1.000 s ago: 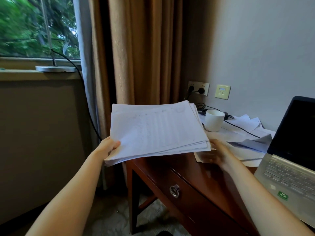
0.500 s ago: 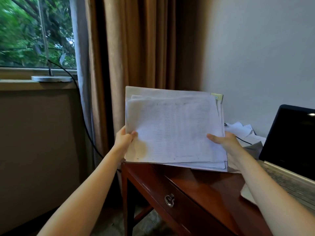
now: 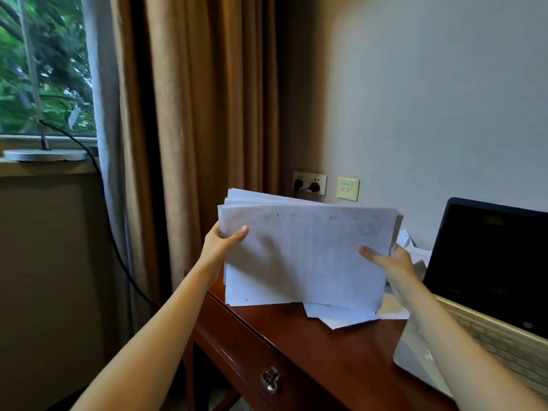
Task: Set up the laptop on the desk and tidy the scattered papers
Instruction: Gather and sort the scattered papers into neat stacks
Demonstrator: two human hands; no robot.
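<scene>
The person holds a stack of papers point(image 3: 305, 256) upright between both hands, printed face toward them, over the left end of the desk point(image 3: 311, 360). The left hand point(image 3: 221, 243) grips the stack's edge at about ten o'clock, thumb curled onto the front sheet and the other fingers hidden behind. The right hand point(image 3: 388, 259) grips the opposite edge at three o'clock, thumb pressed flat on the front and fingers wrapped round the back. The sheets are not squared up: several top edges fan out at twelve o'clock. The stack's lower edge is down at the desk top; I cannot tell whether it touches the wood.

A few loose sheets point(image 3: 341, 317) lie flat on the desk at five o'clock of the stack, poking out from under it. More crumpled paper shows behind the right hand, partly hidden.

The laptop point(image 3: 489, 262) stands open at three to four o'clock of the stack, on the right part of the desk, its screen dark and its pale keyboard toward the person. The right forearm passes over its near left corner.

On the wall at twelve o'clock of the stack sit a double socket point(image 3: 310, 182) with plugs in it and a small yellowish plate point(image 3: 348, 188) just beside it. A tan curtain point(image 3: 201, 114) hangs at eleven o'clock, the window point(image 3: 44, 69) further left. A metal drawer pull point(image 3: 269, 379) shows on the desk front at six o'clock.
</scene>
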